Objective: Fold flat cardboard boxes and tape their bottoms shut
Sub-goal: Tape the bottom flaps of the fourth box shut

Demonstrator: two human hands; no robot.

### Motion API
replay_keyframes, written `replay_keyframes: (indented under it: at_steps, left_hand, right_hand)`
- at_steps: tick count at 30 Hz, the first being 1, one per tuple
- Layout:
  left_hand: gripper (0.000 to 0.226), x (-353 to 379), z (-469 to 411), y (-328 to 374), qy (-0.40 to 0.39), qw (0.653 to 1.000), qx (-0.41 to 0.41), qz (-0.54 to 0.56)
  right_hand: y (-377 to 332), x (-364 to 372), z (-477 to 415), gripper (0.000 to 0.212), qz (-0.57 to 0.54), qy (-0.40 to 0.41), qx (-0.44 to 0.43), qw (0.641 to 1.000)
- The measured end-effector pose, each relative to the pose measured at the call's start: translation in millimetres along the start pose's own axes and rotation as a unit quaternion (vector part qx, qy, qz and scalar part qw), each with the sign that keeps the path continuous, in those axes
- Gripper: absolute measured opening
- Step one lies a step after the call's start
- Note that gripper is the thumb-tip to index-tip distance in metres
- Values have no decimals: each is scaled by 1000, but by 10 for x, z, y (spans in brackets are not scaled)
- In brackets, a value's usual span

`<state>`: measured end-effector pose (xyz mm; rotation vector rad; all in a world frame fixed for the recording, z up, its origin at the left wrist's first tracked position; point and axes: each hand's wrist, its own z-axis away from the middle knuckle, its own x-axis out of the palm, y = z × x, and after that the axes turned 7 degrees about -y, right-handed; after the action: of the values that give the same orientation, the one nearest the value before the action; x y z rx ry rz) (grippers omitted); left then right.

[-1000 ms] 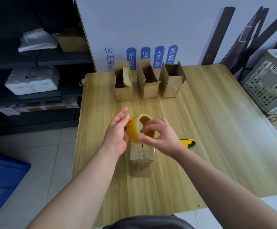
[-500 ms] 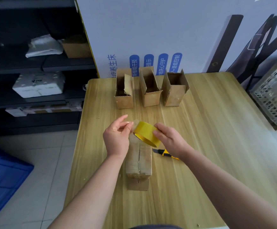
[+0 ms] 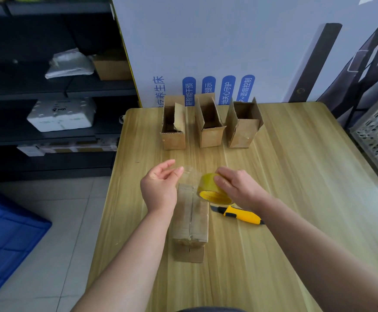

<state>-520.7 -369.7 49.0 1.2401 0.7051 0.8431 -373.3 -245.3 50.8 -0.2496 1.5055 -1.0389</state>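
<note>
Left hand [image 3: 158, 188] pinches the tape end [image 3: 186, 175]; right hand [image 3: 239, 190] grips the roll [image 3: 212, 193]. Both hover over the far end of the box [image 3: 191, 219], whose seam runs toward the person. Half a second ago the hands were closer and the strip shorter.

- Light wood table [image 3: 296, 176], centre.
- Dark shelves [image 3: 55, 92] at left w/ a white foam box [image 3: 61, 114].
- Pale tile floor [image 3: 55, 210]; blue bin [image 3: 5, 235] bottom-left.
- White wall panel [image 3: 228, 41] behind.
- Grey basket [image 3: 377, 136], rt edge.
</note>
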Motion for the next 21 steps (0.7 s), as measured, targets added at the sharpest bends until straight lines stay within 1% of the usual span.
replay_keyframes:
  at_steps: [3, 6, 9, 13, 16, 19, 21]
  left_hand:
    - [24, -10, 36, -16, 30, 994, -65, 78]
    - [19, -143, -3, -76, 77, 984, -90, 133]
    - [17, -191, -4, -179, 81, 986, -89, 119]
    - [22, -96, 11, -341, 76, 984, -119, 111]
    - [24, -61, -18, -428, 82, 982, -135, 103]
    - [22, -30, -22, -497, 97, 979, -149, 99]
    - [21, -15, -28, -540, 106, 977, -157, 99]
  right_hand:
    - [6, -82, -27, 30, 23, 6, 38, 999]
    - [95, -210, -35, 41, 105, 24, 113, 988]
    - [222, -241, -49, 42, 103, 21, 146, 984]
    - [371, -142, -107, 32, 73, -16, 186, 980]
    - [474, -89, -128, 21, 41, -49, 208, 976]
    - [513, -11, -163, 17, 28, -36, 221, 974]
    - [508, 39, -189, 26, 63, -14, 231, 971]
